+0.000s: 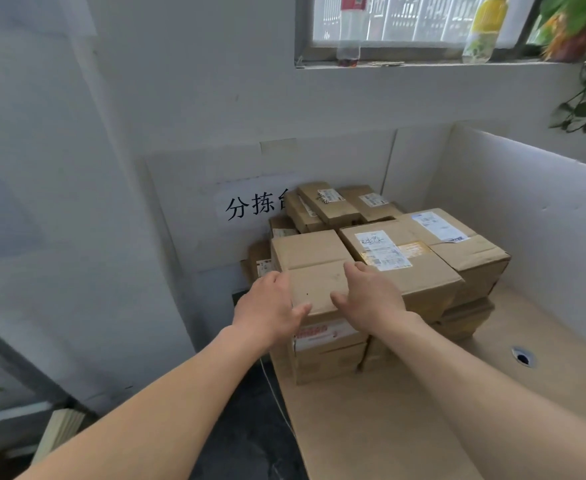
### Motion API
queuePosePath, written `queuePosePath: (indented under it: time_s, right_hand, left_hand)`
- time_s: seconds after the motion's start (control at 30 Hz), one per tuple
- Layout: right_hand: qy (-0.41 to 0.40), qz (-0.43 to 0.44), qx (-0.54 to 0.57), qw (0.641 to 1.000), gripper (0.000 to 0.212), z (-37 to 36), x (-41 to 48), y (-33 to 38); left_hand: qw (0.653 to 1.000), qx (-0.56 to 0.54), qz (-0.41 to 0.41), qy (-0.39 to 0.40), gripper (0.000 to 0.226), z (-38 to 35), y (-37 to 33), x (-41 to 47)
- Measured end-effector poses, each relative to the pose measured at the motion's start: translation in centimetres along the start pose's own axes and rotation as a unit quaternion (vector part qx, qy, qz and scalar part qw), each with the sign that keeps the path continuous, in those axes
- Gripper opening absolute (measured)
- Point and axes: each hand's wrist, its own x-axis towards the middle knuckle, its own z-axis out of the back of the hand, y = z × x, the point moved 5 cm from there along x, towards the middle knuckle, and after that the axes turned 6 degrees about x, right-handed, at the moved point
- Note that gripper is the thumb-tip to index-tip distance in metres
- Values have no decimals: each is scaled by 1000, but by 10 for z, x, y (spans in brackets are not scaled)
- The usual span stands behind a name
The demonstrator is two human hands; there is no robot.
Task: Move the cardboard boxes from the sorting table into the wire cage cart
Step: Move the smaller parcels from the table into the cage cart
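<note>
Barely begun, I judge; left hand (270, 306) and right hand (371, 296) rest unclenched on the top box (314, 254); the stack (464, 258) sits mid-frame on the surface (388, 427).

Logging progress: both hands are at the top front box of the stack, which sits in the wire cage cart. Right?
Not quite. The left hand and right hand are at the top front box, but the head view shows the stack on the sorting table, not in the cart.

We see soft daylight from the window (405, 19) above and beyond the right hand (371, 299), its glass washed out. Shadows are faint, blur is mild throughout, and the wall (59, 185) bows far left of it.
</note>
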Motion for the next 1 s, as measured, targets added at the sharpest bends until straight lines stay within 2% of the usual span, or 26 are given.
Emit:
queuePosePath:
  time_s: [0.27,0.57,0.77,0.87,1.0]
  right_hand:
    - [14,14,5,1000,24,-11,37,-17]
    - [5,0,-71,997,36,-21,54,-16]
    - [6,-45,-76,996,41,-24,55,-14]
    - [-18,-26,-98,995,40,-25,52,-6]
    - [3,-35,-24,999,35,-28,49,-8]
  left_hand:
    - [999,3,37,28,73,-18,-2,32]
    - [997,-11,59,49,74,-32,2,45]
    - [995,-55,70,54,73,-39,4,42]
    - [991,-94,82,45,70,-40,10,41]
    - [985,-135,105,38,67,-41,14,41]
